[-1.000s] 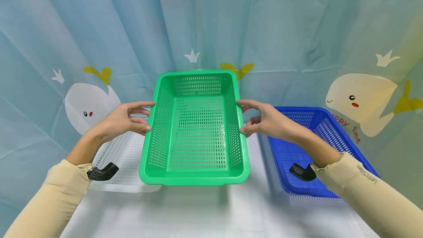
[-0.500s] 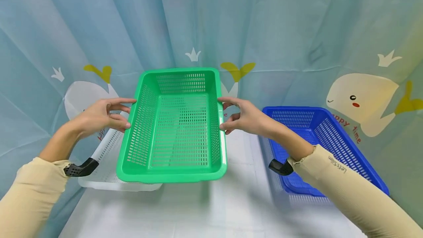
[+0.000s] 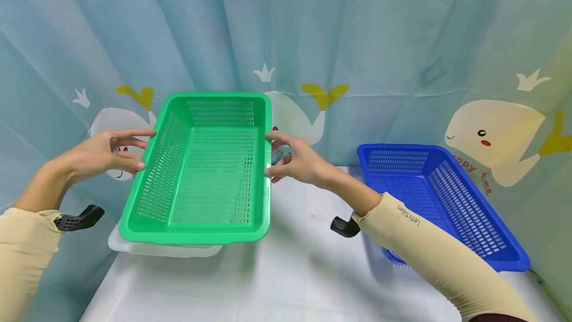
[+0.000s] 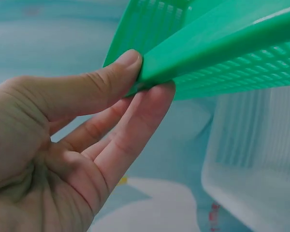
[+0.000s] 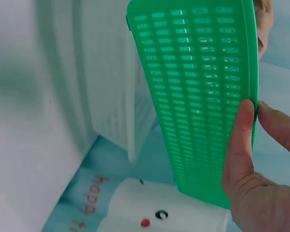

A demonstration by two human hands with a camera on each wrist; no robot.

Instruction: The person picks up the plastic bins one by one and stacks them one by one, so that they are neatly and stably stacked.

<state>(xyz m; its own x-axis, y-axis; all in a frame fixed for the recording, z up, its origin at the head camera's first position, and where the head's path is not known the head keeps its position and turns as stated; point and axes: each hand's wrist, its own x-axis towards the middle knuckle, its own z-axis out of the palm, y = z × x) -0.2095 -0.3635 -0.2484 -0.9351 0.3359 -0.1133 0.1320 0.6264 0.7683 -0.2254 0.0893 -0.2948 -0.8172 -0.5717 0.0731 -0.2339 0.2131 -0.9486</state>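
- The green basket [image 3: 192,238] is held up toward the table's [image 3: 304,282] left edge, tilted with its open side toward the person.
- The left hand [image 3: 100,155] pinches its left rim, thumb on one side, fingers on the other.
- The right hand [image 3: 304,163] pinches the right rim between thumb and fingers.
- Below it, from where I stand, the white basket [image 3: 170,250] lies along the table's left edge, mostly hidden; I can't tell whether the two touch.
- The blue basket [image 3: 399,147] sits along the table's right edge, near the curtain [image 3: 357,39].
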